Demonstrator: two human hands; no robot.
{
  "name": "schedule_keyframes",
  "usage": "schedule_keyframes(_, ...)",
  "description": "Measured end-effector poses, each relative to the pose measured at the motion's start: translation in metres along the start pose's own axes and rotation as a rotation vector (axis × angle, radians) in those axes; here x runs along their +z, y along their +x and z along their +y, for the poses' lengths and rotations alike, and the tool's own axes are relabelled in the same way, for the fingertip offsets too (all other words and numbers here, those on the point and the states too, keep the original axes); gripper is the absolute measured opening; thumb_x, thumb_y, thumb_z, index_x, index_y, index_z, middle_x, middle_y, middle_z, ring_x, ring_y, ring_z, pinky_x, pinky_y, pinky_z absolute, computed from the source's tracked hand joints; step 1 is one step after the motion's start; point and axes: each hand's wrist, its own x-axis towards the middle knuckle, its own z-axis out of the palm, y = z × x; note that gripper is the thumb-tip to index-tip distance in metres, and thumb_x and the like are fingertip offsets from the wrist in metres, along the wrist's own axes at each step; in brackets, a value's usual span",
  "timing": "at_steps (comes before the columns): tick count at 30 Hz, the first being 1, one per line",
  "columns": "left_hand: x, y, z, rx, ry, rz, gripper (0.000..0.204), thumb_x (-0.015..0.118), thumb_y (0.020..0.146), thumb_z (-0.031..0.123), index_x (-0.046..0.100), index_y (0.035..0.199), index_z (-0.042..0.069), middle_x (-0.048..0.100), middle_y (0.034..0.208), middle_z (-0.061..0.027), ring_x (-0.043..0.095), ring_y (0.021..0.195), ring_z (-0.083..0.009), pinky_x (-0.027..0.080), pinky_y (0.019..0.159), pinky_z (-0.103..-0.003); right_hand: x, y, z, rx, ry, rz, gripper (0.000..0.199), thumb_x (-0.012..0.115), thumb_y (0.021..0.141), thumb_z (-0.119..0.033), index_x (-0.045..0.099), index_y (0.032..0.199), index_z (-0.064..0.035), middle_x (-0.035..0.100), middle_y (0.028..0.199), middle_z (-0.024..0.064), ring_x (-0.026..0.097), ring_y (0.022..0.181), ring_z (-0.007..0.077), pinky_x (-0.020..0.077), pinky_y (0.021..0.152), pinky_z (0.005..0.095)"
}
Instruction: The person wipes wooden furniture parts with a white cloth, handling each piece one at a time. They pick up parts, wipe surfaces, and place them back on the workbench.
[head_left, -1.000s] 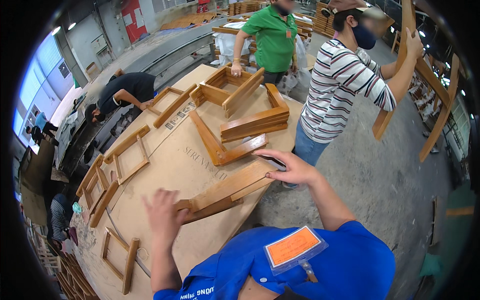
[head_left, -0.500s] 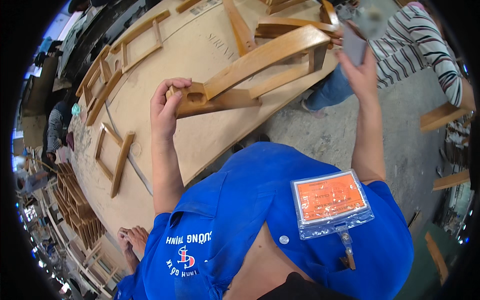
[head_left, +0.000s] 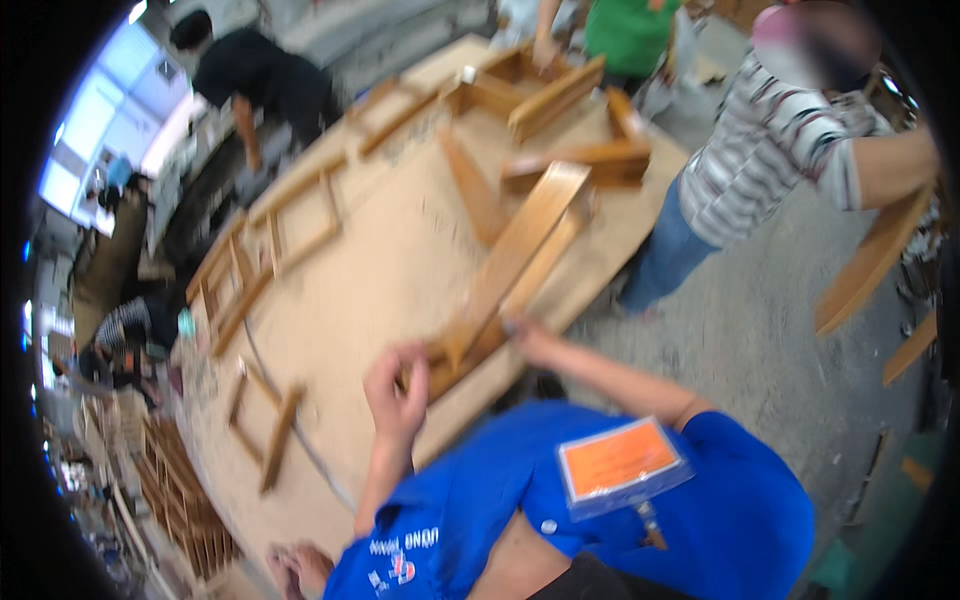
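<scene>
Closest to you is your own blue shirt (head_left: 480, 470), with an orange badge (head_left: 620, 460) on it. Beside its left side, at the near edge of the worktop (head_left: 375, 290), is another person's hand (head_left: 305, 568). Your left hand (head_left: 398, 385) is closed around the near end of a brown wooden frame (head_left: 520, 255), close to the worktop's right edge. Your right hand (head_left: 540, 343) is at the frame's right side, fingertips by the lower rail; blur hides whether they grip it, only touch it or pinch something small.

The frame slants away from you, far end toward the worktop's far edge. It looks like solid wood: stiff, fairly heavy for its length, and perhaps slick where the finish shines. Its corners and finish could probably mark if knocked. The surest hold seems to be one hand around the thick near end and the other under the rails farther along.

Beyond, a small frame (head_left: 265, 425) lies near the worktop's left edge. Past the right edge stands a person in a striped shirt (head_left: 740, 170); at the far edge, a person in green (head_left: 630, 35) rests a hand on wooden parts (head_left: 555, 100).
</scene>
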Motion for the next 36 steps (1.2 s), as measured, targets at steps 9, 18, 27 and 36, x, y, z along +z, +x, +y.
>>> schedule_keyframes(9, 0.003, 0.01, 0.009, 0.254, 0.008, -0.06, 0.012, 0.059, 0.076, -0.002, 0.059, 0.065, 0.001, 0.062, 0.069, -0.0109, 0.061, 0.069, -0.0263, 0.048, 0.067, -0.035, -0.008, 0.013, -0.019, -0.059, -0.008, -0.105, 0.043, 0.051, 0.078, 0.002, 0.055, 0.121, -0.0024, 0.056, 0.122, 0.0185, 0.052, 0.116, 0.0361, 0.0424, 0.1, 0.0414)
schedule_keyframes(18, 0.01, 0.006, 0.021, 0.186, -0.051, -0.015, 0.016, 0.057, 0.076, -0.002, 0.058, 0.061, 0.003, 0.061, 0.066, -0.0096, 0.061, 0.069, -0.0245, 0.05, 0.069, -0.035, -0.042, 0.007, -0.034, -0.175, 0.089, -0.383, 0.069, 0.044, 0.068, 0.015, 0.043, 0.134, -0.0045, 0.046, 0.135, 0.0186, 0.044, 0.126, 0.0355, 0.0378, 0.105, 0.0375)
schedule_keyframes(27, 0.009, 0.011, 0.02, 0.234, -0.059, -0.002, 0.018, 0.054, 0.078, 0.001, 0.056, 0.06, 0.002, 0.061, 0.064, -0.0098, 0.06, 0.066, -0.0247, 0.05, 0.068, -0.036, -0.033, -0.023, -0.083, -0.312, 0.084, -0.206, 0.053, 0.033, 0.084, 0.008, 0.039, 0.137, 0.0025, 0.039, 0.143, 0.0226, 0.038, 0.133, 0.0371, 0.0323, 0.11, 0.0405)
schedule_keyframes(36, 0.0, -0.01, 0.007, 0.146, -0.022, -0.057, 0.015, 0.052, 0.079, 0.001, 0.054, 0.063, -0.001, 0.059, 0.067, -0.012, 0.058, 0.07, -0.0272, 0.048, 0.068, -0.037, -0.023, -0.01, -0.051, -0.004, 0.045, -0.174, 0.05, 0.038, 0.083, 0.006, 0.043, 0.132, 0.0041, 0.046, 0.135, 0.0237, 0.046, 0.124, 0.0392, 0.0393, 0.105, 0.0384)
